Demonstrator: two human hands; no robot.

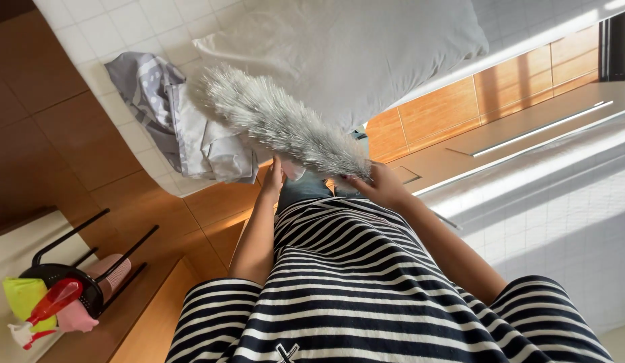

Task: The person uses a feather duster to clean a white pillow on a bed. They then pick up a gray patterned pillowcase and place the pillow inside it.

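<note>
A long fluffy grey duster slants from upper left down to the middle, over the bed's edge. My right hand grips its lower end. My left hand pinches a small pale pink part under the duster's base. Both arms reach out from my black-and-white striped shirt, which fills the lower frame. Blue jeans show between my hands.
A white pillow and a crumpled grey-and-white cloth lie on a quilted white bed cover. A black caddy at lower left holds a red spray bottle, a yellow cloth and a pink cloth. The floor is wooden, with metal rails at right.
</note>
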